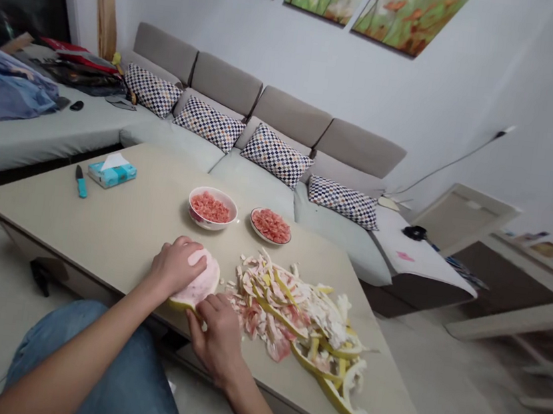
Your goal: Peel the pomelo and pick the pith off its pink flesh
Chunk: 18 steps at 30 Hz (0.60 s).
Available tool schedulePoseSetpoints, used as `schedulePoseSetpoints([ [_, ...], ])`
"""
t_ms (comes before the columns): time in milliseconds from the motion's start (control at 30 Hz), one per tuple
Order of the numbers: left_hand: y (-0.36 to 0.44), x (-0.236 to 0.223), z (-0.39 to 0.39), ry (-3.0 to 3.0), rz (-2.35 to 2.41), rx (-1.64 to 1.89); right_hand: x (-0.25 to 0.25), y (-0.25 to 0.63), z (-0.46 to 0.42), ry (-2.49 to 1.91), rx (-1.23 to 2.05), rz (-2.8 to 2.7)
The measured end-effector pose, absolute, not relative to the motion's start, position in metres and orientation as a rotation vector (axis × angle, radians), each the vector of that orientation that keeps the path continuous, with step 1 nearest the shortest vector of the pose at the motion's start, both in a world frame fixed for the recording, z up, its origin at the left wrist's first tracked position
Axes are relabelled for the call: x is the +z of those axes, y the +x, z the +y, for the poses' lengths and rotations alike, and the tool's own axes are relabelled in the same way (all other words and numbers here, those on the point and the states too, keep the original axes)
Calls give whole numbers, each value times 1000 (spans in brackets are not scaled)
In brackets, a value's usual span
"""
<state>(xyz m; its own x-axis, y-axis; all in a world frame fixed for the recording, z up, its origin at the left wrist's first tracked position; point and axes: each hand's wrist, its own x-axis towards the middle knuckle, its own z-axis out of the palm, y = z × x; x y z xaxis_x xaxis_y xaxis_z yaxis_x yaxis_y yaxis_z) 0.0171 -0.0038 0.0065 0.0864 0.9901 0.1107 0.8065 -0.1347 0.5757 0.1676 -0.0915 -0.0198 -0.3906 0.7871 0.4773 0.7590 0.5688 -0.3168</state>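
A partly peeled pomelo [200, 284] with pinkish-white pith sits near the table's front edge, some yellow-green rind still on its lower side. My left hand [177, 267] curls over its top left, fingers wrapped on the pith. With bent fingers, my right hand [217, 331] grips the rind at the lower right edge. Just to the right spreads a heap of pomelo peel [293, 316], with rind strips, white pith and pink membranes. Behind the pomelo stand a white bowl [210, 224] and a dark-rimmed plate [263, 235], both filled with pink pomelo pulp.
On the pale table [48, 212], a turquoise-handled knife [80, 183] and a tissue box [113, 172] lie at the far left. A grey sofa [231, 87] with checked cushions runs behind. A white side table [421, 258] stands at the right.
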Motion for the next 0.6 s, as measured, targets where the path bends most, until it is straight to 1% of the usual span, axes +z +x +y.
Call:
schedulePoseSetpoints([
  [133,26,10,-8,1959,1855,640,-21,170,-97,-1224,80,-2139],
  [267,34,13,-10,1934,1891,614,-18,172,-100,-1256,170,-2069],
  [333,34,13,-8,1937,1883,626,-12,173,-108,-1274,359,-2020],
  [400,30,12,-4,1910,1873,645,-4,178,-119,-1264,651,-1976],
  [467,24,10,2,1851,1858,660,4,193,-124,-1288,792,-1919],
  [500,20,8,4,1822,1850,662,6,205,-122,-1335,738,-1885],
  [600,14,5,8,1789,1831,697,6,255,-98,-1501,327,-1818],
])
